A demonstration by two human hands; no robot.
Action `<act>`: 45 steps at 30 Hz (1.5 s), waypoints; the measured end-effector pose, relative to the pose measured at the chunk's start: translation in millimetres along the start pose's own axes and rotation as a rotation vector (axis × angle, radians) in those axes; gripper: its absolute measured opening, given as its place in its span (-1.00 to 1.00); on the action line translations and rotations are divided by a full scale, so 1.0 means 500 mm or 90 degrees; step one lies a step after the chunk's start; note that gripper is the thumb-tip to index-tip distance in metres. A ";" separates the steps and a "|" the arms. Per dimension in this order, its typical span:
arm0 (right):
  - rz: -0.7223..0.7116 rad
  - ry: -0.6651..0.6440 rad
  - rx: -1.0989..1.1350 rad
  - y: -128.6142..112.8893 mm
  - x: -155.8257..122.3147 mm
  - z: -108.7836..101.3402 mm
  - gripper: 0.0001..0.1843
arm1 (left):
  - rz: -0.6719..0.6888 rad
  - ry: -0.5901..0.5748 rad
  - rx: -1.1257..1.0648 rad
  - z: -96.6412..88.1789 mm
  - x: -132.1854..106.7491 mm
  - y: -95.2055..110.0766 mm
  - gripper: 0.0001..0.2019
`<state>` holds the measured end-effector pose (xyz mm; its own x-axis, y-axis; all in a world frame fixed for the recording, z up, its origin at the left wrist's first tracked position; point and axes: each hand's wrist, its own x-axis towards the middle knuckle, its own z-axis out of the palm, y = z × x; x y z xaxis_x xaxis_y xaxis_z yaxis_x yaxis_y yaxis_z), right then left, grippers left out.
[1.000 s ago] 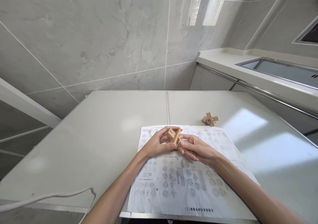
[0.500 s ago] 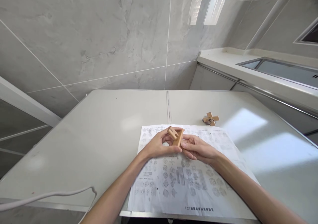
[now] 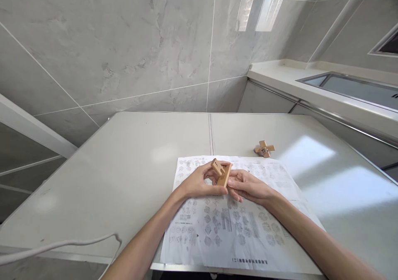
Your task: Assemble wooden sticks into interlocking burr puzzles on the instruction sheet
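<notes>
Between thumb and fingers, my left hand (image 3: 196, 182) grips a flat wooden puzzle piece (image 3: 224, 177), tilted on edge over the paper. A second, notched wooden piece (image 3: 217, 167) with a dark mark on its end sticks out against it on the left side; how the two join is hidden. My right hand (image 3: 250, 185) pinches the near right edge of the flat piece, its thumb on top and its other fingers curled below. Under both hands lies a printed sheet (image 3: 230, 247) covered in small line drawings of puzzle shapes.
A cross-shaped wooden puzzle (image 3: 264, 149) sits on the light table (image 3: 124, 168) just past the sheet's far right corner. A white cable (image 3: 62, 243) crosses the front left. Behind the table rises a grey tiled wall (image 3: 139, 44); a white counter (image 3: 311, 79) stands at right.
The wooden pieces have tilted slightly in my hands, the flat one showing more of its face. Otherwise both hands stay in almost the same place.
</notes>
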<state>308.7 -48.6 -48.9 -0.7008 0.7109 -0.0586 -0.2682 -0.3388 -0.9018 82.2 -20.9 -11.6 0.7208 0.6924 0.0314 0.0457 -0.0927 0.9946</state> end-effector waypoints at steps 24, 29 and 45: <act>-0.109 0.281 0.015 -0.015 0.007 -0.011 -0.68 | 0.037 0.135 0.441 0.000 -0.003 -0.027 -0.29; -0.112 0.273 0.010 -0.014 0.006 -0.012 -0.69 | 0.057 0.116 0.467 -0.007 -0.002 -0.019 -0.55; -0.104 0.268 0.024 -0.014 0.004 -0.014 -0.72 | 0.064 0.100 0.551 -0.008 0.004 -0.032 -0.59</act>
<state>313.8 -40.4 -45.7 -0.3192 0.9431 -0.0935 -0.3825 -0.2184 -0.8978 79.9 -15.2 -27.3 0.6489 0.7363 0.1918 0.5401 -0.6233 0.5655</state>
